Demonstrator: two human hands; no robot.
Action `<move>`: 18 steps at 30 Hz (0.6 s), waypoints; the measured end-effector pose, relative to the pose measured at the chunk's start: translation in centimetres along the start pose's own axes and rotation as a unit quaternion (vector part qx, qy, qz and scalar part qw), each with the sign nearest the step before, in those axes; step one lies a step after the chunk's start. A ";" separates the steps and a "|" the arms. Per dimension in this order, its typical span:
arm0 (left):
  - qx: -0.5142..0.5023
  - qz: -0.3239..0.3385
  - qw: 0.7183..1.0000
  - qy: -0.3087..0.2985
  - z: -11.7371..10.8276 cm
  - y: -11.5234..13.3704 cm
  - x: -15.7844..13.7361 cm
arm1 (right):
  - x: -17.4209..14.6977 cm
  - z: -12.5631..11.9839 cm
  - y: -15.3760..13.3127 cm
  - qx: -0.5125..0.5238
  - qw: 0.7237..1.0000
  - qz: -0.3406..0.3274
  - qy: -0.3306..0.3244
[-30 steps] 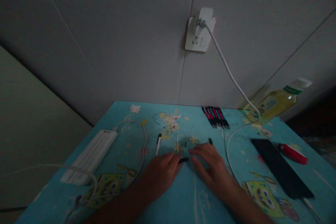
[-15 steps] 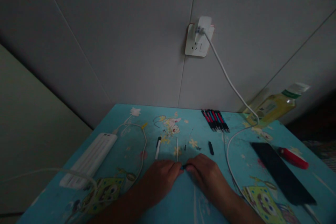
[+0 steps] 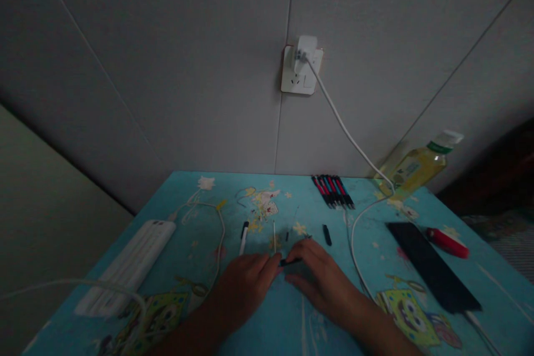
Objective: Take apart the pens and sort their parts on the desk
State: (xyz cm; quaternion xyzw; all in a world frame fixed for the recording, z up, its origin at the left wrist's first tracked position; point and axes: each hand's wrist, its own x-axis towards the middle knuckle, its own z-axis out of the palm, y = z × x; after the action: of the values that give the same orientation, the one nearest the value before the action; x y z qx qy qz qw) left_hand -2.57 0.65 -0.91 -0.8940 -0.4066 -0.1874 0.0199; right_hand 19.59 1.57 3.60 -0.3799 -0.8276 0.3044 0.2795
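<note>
Near the front middle of the table, my left hand [image 3: 254, 275] is closed on a slim black pen part [image 3: 291, 262], most of which its fingers hide. My right hand [image 3: 317, 270] has its bent fingers on the right end of that part, with the thumb apart below. Just beyond my hands lie a thin white pen refill [image 3: 274, 236], a white pen piece with a black end [image 3: 243, 238], a tiny dark piece with what looks like a thin spring [image 3: 287, 236], and a short black pen piece [image 3: 326, 235].
A row of several pens [image 3: 332, 192] lies at the back. A white power strip [image 3: 125, 267] is on the left. To the right are a white cable [image 3: 354, 233], a black flat slab [image 3: 434, 267], a red-handled object [image 3: 448, 243] and a bottle of yellow liquid [image 3: 421, 169].
My right thumb has come away from its fingers, and more of the black pen part shows between my hands. The whole view has shifted slightly as my head turned.
</note>
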 end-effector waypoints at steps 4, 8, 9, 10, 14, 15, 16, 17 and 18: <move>0.004 0.006 1.000 0.008 0.1 -0.1 -0.1 | -0.1 0.4 0.0 0.001 0.999 0.034 -0.003; 0.001 0.011 1.000 0.007 0.0 0.1 0.0 | -0.1 0.5 0.2 0.027 0.999 0.034 0.019; -0.001 0.012 1.000 0.005 -0.1 0.2 0.1 | -0.2 0.5 0.2 0.034 0.999 0.034 0.021; -0.004 0.014 1.000 0.003 -0.2 0.3 0.2 | -0.2 0.6 0.3 0.035 0.998 0.039 0.016; -0.011 0.023 1.000 -0.011 -0.7 0.7 0.4 | -0.2 0.8 0.3 0.004 0.997 0.069 -0.021; -0.011 0.022 1.000 -0.012 -0.7 0.7 0.4 | -0.2 0.8 0.2 0.009 0.997 0.072 -0.017; -0.010 0.020 1.000 -0.014 -0.6 0.6 0.3 | -0.2 0.8 0.1 0.021 0.997 0.071 -0.009; -0.008 0.018 1.000 -0.013 -0.5 0.6 0.3 | -0.2 0.7 -0.1 0.036 0.997 0.070 -0.002; -0.006 0.016 1.000 -0.011 -0.3 0.5 0.3 | -0.1 0.6 -0.2 0.048 0.996 0.069 -0.001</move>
State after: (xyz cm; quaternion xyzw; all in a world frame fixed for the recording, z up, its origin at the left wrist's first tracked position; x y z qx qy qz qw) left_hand -2.16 0.47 -0.46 -0.9025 -0.3912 -0.1795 0.0132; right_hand 19.14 1.16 3.29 -0.4223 -0.7838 0.3627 0.2752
